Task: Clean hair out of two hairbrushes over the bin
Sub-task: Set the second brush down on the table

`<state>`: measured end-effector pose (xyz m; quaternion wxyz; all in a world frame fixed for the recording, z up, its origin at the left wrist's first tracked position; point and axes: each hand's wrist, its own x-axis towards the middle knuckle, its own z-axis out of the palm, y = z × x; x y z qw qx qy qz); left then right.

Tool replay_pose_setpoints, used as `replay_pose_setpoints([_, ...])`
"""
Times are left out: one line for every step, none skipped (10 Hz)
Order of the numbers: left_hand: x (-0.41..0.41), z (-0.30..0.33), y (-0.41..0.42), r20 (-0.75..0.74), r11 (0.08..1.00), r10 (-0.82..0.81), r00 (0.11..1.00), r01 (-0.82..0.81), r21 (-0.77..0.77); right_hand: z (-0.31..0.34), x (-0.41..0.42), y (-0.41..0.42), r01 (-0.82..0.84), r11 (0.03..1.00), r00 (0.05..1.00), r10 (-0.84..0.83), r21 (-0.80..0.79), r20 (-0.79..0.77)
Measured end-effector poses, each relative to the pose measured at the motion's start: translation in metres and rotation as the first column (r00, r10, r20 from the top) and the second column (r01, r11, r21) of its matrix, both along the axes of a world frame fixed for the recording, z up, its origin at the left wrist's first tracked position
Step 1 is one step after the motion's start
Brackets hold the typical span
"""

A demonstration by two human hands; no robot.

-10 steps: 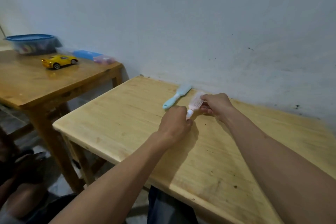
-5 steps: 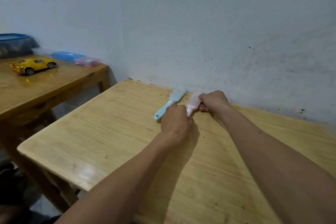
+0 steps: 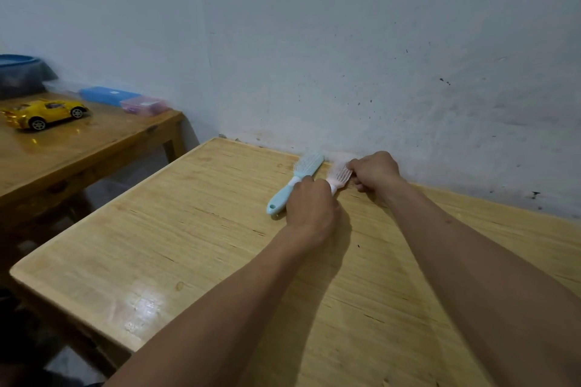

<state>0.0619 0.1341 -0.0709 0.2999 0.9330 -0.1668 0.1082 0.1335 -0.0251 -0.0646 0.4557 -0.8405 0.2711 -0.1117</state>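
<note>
Two hands work at the far edge of the pale wooden bench (image 3: 188,245), near the wall. Left hand (image 3: 311,204) grips the pink hairbrush (image 3: 338,174) by its handle; right hand (image 3: 374,171) pinches at its bristles. Just beside them lies the blue hairbrush (image 3: 295,187).

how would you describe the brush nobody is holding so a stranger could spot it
On the light wooden table, look at its far edge by the wall. The blue hairbrush lies flat there, left of the pink hairbrush; it alone is pale blue and free of both hands.
</note>
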Motion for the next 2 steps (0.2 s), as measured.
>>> replay_pose_setpoints([-0.0011,0.0003,0.0018,-0.005,1.0,-0.024,1.0,0.024,-0.011,0.0001,-0.0012,0.0,-0.004,1.0,1.0,0.004,-0.001,-0.004])
replay_pose_setpoints([-0.0027,-0.0004,0.0032,-0.014,0.999,0.0,1.0,-0.001,-0.043,0.0018,-0.0061,0.0016,-0.002,0.999,1.0,0.002,0.04,0.005])
